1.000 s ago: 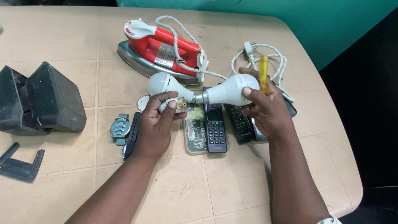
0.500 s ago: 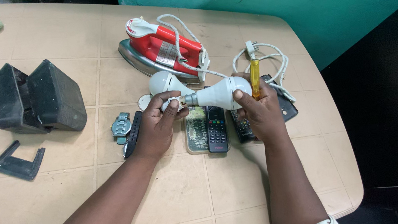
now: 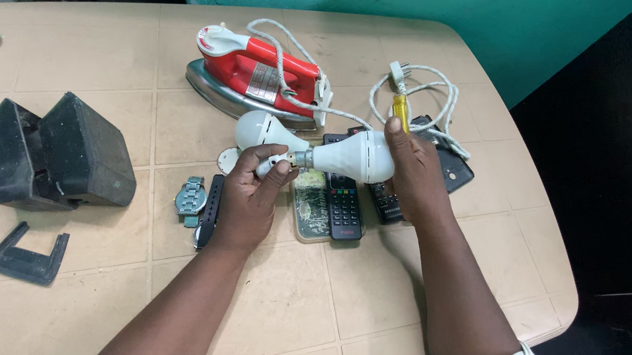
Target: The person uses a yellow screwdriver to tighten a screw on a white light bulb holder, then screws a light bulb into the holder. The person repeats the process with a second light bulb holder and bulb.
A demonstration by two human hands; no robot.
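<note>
I hold a white bulb lying sideways just above the worktop, between my two hands. My right hand wraps the bulb's round end from the far side, thumb up along the dome, and the same hand also pinches a yellow-handled screwdriver that stands upright behind the bulb. My left hand is closed around the bulb's metal screw base, fingertips curled over it. Both forearms come in from the near edge, the left slanting in from the lower left, the right almost straight up.

Under the bulb lie a black remote and a phone, flat on the worktop. A second white bulb rests just beyond my left hand, near a red iron with its white cord. A wristwatch lies just left of my left hand, and a black box sits well apart to the left.
</note>
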